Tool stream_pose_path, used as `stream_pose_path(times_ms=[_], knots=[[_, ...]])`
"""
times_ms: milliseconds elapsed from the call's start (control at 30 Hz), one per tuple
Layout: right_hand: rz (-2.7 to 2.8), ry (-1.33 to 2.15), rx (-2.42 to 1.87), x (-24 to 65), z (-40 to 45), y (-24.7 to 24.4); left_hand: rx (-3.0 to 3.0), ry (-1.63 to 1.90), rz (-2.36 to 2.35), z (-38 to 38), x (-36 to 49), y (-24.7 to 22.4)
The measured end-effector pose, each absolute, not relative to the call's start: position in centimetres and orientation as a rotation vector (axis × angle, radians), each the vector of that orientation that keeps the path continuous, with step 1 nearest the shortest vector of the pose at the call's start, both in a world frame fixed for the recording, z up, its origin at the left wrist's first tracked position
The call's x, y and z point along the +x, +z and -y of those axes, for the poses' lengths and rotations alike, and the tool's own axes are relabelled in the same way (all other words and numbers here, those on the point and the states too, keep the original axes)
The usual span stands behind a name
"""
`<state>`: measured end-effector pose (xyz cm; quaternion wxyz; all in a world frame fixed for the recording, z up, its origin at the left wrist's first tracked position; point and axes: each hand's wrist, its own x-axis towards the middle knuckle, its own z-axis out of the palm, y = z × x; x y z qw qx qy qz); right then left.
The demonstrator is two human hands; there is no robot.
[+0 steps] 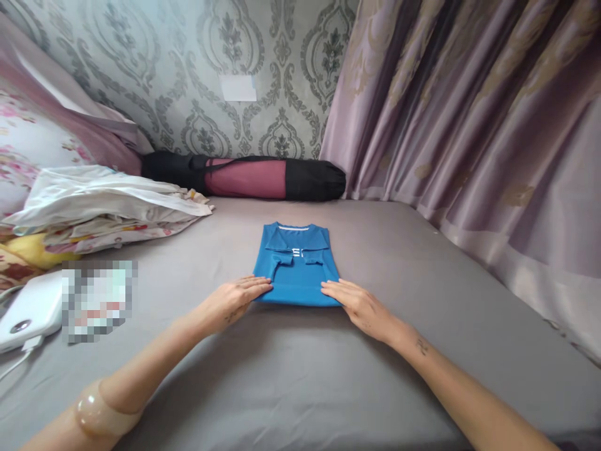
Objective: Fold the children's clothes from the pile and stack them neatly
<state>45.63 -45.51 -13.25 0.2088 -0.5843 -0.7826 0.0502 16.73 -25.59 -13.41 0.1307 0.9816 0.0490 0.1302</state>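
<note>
A blue shirt (300, 275) lies on the grey sheet (300, 376), its sides and sleeves folded inward and its near edge folded over. White lettering shows partly between the folds, and the neckline is at the far end. My left hand (239, 297) rests on the shirt's near left corner, fingers stretched out together. On the near right corner lies my right hand (354, 300), also with its fingers extended. Both palms face down, and neither hand visibly grips the cloth. A pale bangle is on my left forearm.
A black and maroon rolled bag (246, 178) lies along the patterned wall. Crumpled white cloth (107, 203) is at the left. Nearer, a white power bank (35, 310) with a cable sits beside a blurred-out item (98, 300). Purple curtains (460, 113) hang at the right.
</note>
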Motion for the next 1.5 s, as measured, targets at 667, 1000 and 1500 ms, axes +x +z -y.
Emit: stream_pose_path(times_ms=[667, 1000, 1500], knots=[[1.268, 0.476, -1.789, 49.5, 37.0, -14.0, 1.888, 0.715, -0.874, 21.0, 23.1, -13.4], [1.091, 0.298, -2.389, 50.7, 30.5, -14.4, 2.122, 0.622, -1.394, 17.3, 28.4, -14.4], [1.000, 0.245, -2.561, 50.5, 26.8, -13.6, 2.264, 0.529, -1.558, 15.5, 31.4, -15.2]])
